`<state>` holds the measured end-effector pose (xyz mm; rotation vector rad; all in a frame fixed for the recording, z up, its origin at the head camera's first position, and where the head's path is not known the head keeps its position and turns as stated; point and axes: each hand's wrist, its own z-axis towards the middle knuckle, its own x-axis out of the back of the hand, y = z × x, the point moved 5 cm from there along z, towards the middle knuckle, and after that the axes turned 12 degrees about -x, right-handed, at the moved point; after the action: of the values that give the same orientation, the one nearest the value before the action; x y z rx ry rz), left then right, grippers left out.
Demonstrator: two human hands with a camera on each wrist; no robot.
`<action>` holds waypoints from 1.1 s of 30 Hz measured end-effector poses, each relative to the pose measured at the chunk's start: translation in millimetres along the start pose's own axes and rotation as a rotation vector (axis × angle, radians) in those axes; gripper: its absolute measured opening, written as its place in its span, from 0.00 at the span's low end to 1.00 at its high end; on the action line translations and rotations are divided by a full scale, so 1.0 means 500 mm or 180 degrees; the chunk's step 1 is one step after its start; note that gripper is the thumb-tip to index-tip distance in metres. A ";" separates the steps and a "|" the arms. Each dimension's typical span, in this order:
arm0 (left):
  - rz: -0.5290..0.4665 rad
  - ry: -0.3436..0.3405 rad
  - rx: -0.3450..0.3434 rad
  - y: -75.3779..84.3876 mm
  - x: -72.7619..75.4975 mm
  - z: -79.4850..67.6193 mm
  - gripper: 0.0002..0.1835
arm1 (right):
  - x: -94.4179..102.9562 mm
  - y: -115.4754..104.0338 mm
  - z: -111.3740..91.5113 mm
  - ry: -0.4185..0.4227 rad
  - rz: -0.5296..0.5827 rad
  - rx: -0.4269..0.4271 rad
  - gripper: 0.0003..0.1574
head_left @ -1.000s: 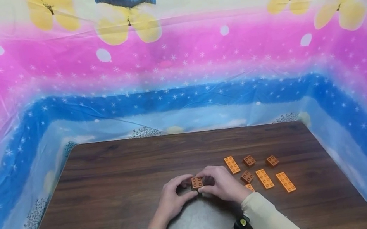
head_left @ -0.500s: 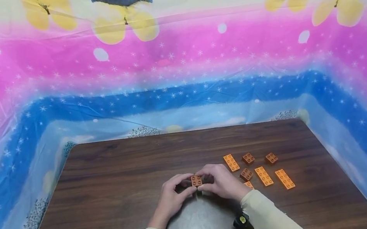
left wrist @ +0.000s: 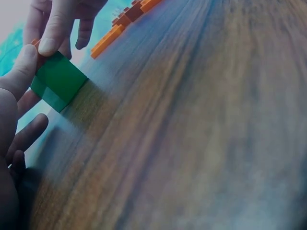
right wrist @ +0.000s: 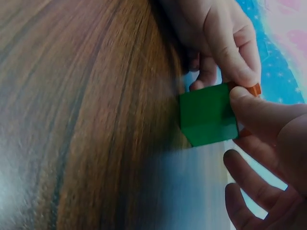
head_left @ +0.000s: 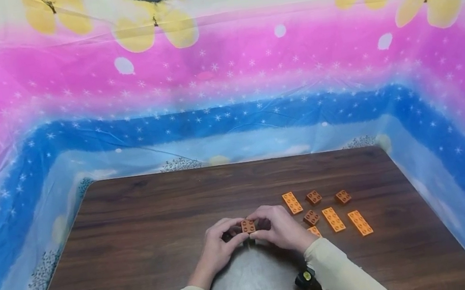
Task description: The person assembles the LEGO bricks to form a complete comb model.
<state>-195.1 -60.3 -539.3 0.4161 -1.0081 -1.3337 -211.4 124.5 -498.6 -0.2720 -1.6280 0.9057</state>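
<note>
A brown two-by-two toy brick (head_left: pixel 248 226) with studs on top sits on a green block (right wrist: pixel 208 112) near the middle of the table. My left hand (head_left: pixel 220 246) pinches the brown brick from the left, thumb at its near side. From the other side my right hand (head_left: pixel 281 227) pinches the same brick, its thumb close to the left thumb. In the left wrist view, the smooth green block (left wrist: pixel 60 79) shows below both thumbs, its lower edge at the tabletop. The thumbs and fingers cover most of the brown brick in both wrist views.
To the right lie several loose bricks: flat orange two-by-four ones, such as the orange brick (head_left: pixel 333 219), and smaller brown ones, such as the brown brick (head_left: pixel 343 196). One orange brick (head_left: pixel 314 231) is partly hidden by the right wrist. A printed cloth (head_left: pixel 211 123) surrounds the wooden table (head_left: pixel 144 212).
The whole head view has shifted slightly upward. Both hands keep their hold on the brown brick, and the loose bricks lie as before.
</note>
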 end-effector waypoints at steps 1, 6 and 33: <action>0.0015 -0.0006 -0.0003 0.000 0.000 0.000 0.17 | -0.001 0.000 -0.001 0.0000 -0.0017 -0.0026 0.21; 0.0069 -0.0010 -0.0014 0.000 -0.001 -0.002 0.18 | -0.004 -0.002 -0.005 -0.0032 -0.0139 -0.0121 0.23; 0.0147 -0.0051 0.0107 0.001 -0.001 -0.004 0.18 | 0.119 0.075 -0.121 0.0646 -0.0240 -0.0287 0.28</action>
<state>-193.1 -60.5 -540.4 0.4056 -1.0487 -1.2819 -183.8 211.1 -480.1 -0.3512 -1.4828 0.7246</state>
